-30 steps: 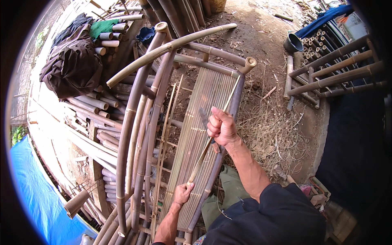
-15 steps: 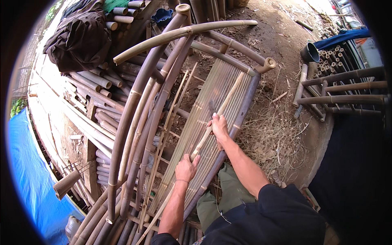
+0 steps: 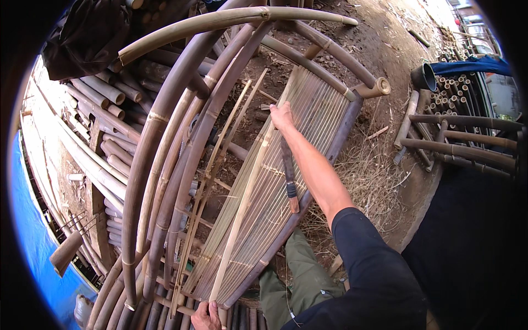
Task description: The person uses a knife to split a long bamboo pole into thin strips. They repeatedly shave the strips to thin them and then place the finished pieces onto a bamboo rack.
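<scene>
A long pale bamboo strip (image 3: 242, 209) runs lengthwise over the slatted seat (image 3: 264, 220) of a bamboo bench. My right hand (image 3: 282, 115) is closed around the strip's far end. At the near end, low in the view, my left hand (image 3: 206, 317) grips the other end, its fingers partly cut off by the picture's edge. A dark-bladed knife (image 3: 290, 179) with a bound wooden handle lies on the slats below my right forearm, its handle toward the front rail (image 3: 324, 170). Neither hand touches the knife.
Curved dark bamboo poles form the bench's backrest (image 3: 148, 143) on the left, with a loose curved pole (image 3: 220, 20) across its top. Two thin strips (image 3: 214, 170) lean beside the seat. Shavings (image 3: 363, 187) cover the ground at right, near another bamboo frame (image 3: 462, 137).
The knife has left my right hand and now lies on the slats. The strip has shifted left over the seat. My right hand moved to its far end, my left hand to its near end.
</scene>
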Motion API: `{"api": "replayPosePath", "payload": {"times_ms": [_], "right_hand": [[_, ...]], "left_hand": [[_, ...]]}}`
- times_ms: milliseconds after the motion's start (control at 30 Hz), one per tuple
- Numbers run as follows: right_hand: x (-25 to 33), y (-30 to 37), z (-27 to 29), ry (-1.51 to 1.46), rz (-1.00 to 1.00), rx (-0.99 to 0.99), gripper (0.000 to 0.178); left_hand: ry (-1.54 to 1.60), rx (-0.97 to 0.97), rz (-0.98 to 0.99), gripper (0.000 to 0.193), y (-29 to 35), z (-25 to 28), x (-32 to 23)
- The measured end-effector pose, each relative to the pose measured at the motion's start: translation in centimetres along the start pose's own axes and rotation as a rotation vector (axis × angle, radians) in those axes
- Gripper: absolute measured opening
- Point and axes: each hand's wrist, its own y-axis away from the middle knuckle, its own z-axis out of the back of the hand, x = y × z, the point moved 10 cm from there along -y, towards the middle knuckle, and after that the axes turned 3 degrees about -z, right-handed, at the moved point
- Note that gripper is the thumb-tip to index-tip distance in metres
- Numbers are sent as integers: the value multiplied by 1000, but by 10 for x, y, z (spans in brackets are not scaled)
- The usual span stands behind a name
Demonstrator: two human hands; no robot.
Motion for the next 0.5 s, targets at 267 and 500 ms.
{"api": "replayPosePath", "payload": {"times_ms": [267, 500], "right_hand": [[43, 19, 32, 102, 19, -70, 46], [60, 20, 52, 109, 18, -133, 45]], "left_hand": [[32, -94, -159, 22, -21, 3, -42], [219, -99, -154, 31, -35, 0, -29]]}}
